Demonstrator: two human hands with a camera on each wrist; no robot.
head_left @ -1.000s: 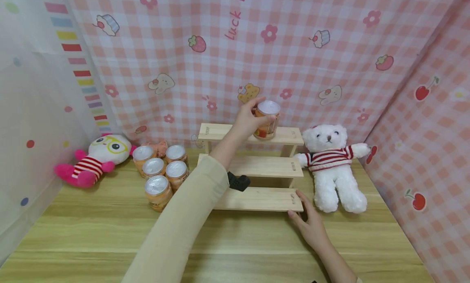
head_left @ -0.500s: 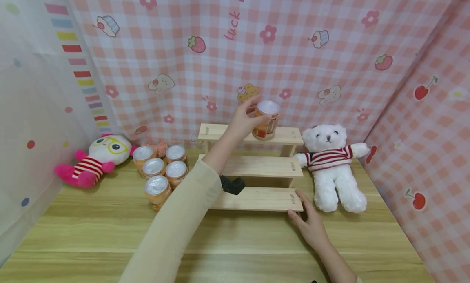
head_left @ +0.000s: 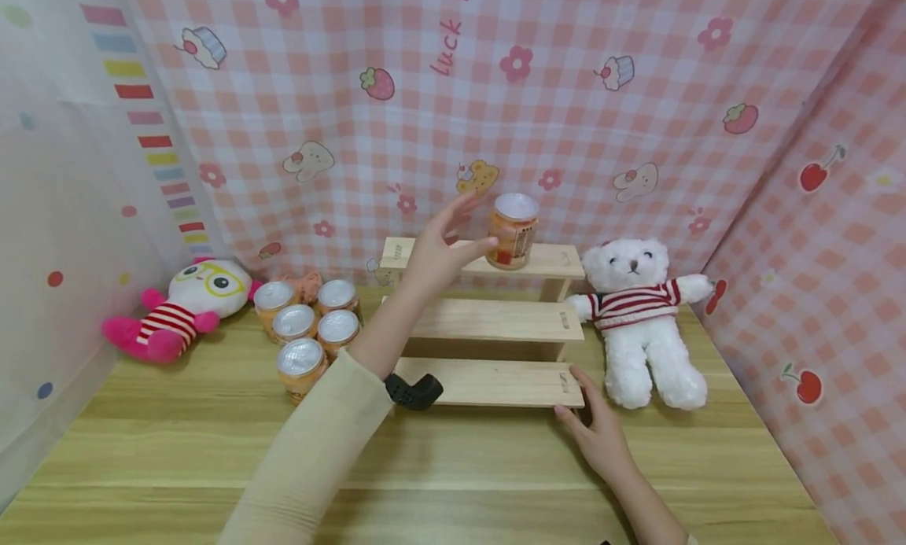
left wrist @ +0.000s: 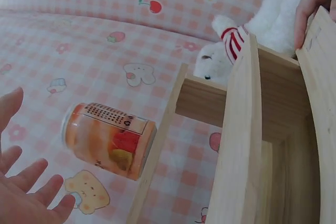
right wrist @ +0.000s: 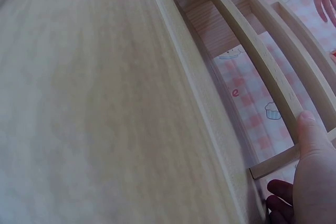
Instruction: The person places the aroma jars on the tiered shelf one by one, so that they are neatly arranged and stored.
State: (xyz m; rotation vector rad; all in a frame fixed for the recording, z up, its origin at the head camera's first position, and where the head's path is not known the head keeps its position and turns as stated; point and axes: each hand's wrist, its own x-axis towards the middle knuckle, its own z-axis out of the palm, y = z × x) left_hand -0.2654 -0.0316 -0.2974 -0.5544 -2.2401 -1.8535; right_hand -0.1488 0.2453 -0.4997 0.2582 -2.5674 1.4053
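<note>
A jar with a silver lid and orange contents (head_left: 513, 232) stands upright on the top tier of a three-step wooden rack (head_left: 495, 322). Just left of the jar is my left hand (head_left: 440, 254), its fingers spread and not touching it; the left wrist view shows a gap between the hand (left wrist: 31, 192) and the jar (left wrist: 111, 139). My right hand (head_left: 598, 427) holds the right end of the rack's lowest step, thumb at the front edge. In the right wrist view the thumb of the right hand (right wrist: 315, 174) lies on the wood (right wrist: 273, 85).
Several similar jars (head_left: 300, 358) stand grouped left of the rack. A pink and white plush toy (head_left: 189, 305) lies farther left on the wooden table (head_left: 453, 466). Against the rack's right side is a white teddy bear (head_left: 640, 325). A checked cloth (head_left: 425, 120) hangs behind.
My left hand has let go of the jar and moved left and a little down from it, fingers spreading. The jar stays on the top tier, and the right hand has kept its place.
</note>
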